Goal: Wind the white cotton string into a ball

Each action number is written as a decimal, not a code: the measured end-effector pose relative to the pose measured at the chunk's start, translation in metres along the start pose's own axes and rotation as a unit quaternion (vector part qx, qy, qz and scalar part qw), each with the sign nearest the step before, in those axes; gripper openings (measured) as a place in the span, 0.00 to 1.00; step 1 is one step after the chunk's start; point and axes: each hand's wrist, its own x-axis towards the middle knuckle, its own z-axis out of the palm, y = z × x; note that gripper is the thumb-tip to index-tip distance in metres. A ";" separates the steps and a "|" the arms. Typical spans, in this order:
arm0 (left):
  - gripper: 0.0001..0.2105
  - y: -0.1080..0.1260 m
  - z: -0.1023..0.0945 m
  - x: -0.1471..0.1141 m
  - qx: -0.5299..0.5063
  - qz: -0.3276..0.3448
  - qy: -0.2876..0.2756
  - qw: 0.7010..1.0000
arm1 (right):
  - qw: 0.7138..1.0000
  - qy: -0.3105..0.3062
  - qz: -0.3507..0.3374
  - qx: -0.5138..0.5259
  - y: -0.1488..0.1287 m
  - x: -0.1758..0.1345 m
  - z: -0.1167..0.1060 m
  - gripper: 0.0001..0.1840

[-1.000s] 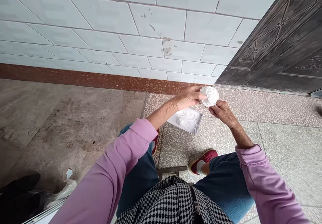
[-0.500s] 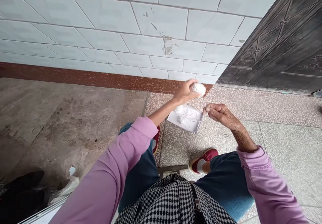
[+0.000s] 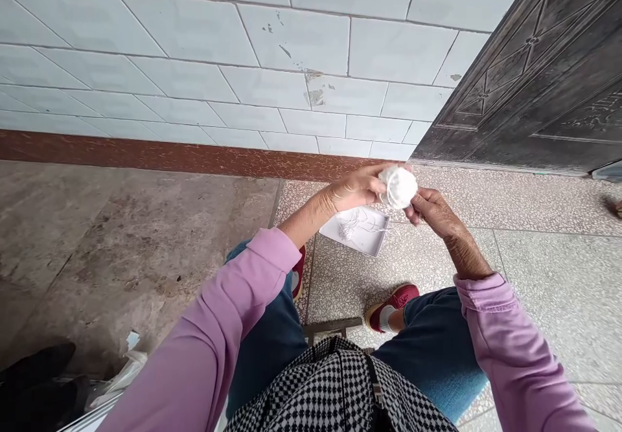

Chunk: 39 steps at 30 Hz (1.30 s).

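Observation:
A ball of white string (image 3: 400,187) is gripped in my left hand (image 3: 358,189), its fingers curled round the near side. My right hand (image 3: 436,210) is closed at the ball's lower right, thumb and fingers pinched together against it. What that pinch holds is too small to make out; it may be touching the ball or a strand. Below both hands a shallow white box (image 3: 373,245) lies on the floor. Loose white string (image 3: 348,226) lies tangled inside it, with thin strands reaching toward the right side of the box.
A white tiled wall (image 3: 282,37) with a brown base strip (image 3: 194,159) stands ahead. To the right is a dark carved door (image 3: 549,89). My red shoes (image 3: 396,302) flank the box. Dark items and a plastic bag (image 3: 121,377) lie at the lower left.
My left hand has moved slightly right and down with the string ball. My right hand has risen to meet it, so the two hands are now together at the ball.

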 end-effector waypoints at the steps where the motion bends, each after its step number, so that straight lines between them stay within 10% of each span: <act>1: 0.33 0.004 -0.001 0.001 -0.011 0.022 0.018 1.000 | 1.000 -0.012 0.020 0.016 0.000 0.000 0.000 0.33; 12: 0.29 0.052 -0.063 -0.012 -0.096 0.260 0.329 0.902 | 0.992 0.100 0.051 0.065 0.018 -0.006 -0.053 0.22; 18: 0.21 0.060 -0.091 -0.031 -0.073 0.278 0.392 0.874 | 0.970 0.231 0.032 0.065 0.027 -0.036 -0.110 0.21; 24: 0.20 0.054 -0.073 -0.024 -0.081 0.245 0.362 0.896 | 0.952 0.290 0.059 -0.083 0.046 -0.046 -0.131 0.17; 29: 0.26 0.040 -0.049 -0.010 -0.083 0.199 0.284 0.934 | 0.914 0.272 0.068 -0.294 0.057 -0.023 -0.116 0.09; 39: 0.31 0.012 -0.023 0.027 -0.067 0.167 0.219 0.959 | 0.993 0.104 -0.014 -0.053 0.038 0.042 -0.010 0.16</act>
